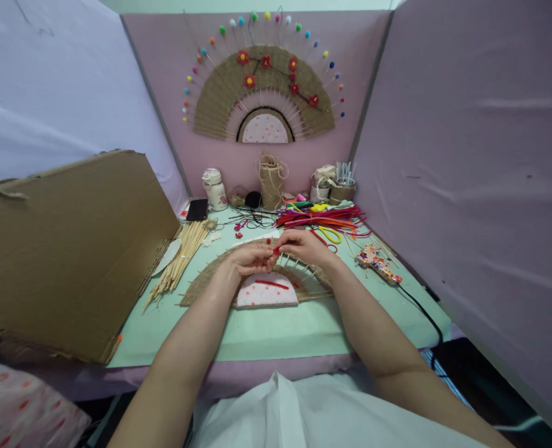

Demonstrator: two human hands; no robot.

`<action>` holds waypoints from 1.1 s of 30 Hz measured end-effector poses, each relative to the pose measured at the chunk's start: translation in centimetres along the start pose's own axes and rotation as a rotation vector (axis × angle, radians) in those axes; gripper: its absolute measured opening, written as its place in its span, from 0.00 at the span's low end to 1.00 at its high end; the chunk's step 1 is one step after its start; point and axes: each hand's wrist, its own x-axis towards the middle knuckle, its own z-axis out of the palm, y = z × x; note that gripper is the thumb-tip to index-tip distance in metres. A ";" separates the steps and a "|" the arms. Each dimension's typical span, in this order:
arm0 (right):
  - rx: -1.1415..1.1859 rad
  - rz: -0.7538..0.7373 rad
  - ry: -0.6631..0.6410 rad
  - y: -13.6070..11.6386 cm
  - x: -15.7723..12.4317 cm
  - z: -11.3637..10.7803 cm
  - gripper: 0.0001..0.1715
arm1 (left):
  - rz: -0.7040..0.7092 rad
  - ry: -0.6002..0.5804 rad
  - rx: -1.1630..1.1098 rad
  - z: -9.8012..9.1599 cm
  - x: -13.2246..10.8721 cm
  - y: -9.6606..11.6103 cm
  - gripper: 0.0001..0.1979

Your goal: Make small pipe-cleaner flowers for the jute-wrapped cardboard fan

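The fingertips of the left hand (253, 257) and the right hand (304, 246) meet at a small red piece (276, 251), pinched between them; its exact shape is too small to tell. Both hands are above a woven fan (210, 275) lying on the green tabletop (276, 339), its curved edge toward the back wall. At the fan's straight near edge is a half-round dotted panel (266, 298), with a red strip (272, 284) lying across it. Just beyond the right hand lie scissors with a yellow handle (332, 236), near a heap of red and other bright fuzzy stems (325, 218). Farther to the right is a patterned glue gun (378, 264), its black cord (424, 313) running over the table edge. On the left a bundle of thin sticks (182, 260) lies beside a large cardboard sheet (70, 261). At the back stand a white jar (215, 191) and a roll of twine (271, 183), below a finished-looking fan with red flowers (215, 109) on the pink wall (159, 62).
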 end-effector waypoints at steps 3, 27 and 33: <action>-0.002 0.012 -0.006 0.0 0.0 0.0 0.08 | -0.004 -0.010 0.030 0.0 -0.1 0.0 0.07; -0.175 -0.099 0.252 0.3 0.3 0.1 0.04 | 0.402 0.222 0.002 0.6 1.2 -0.4 0.05; -0.306 -0.227 0.242 0.6 0.3 0.4 0.05 | 0.464 0.242 0.035 1.3 1.3 -0.7 0.08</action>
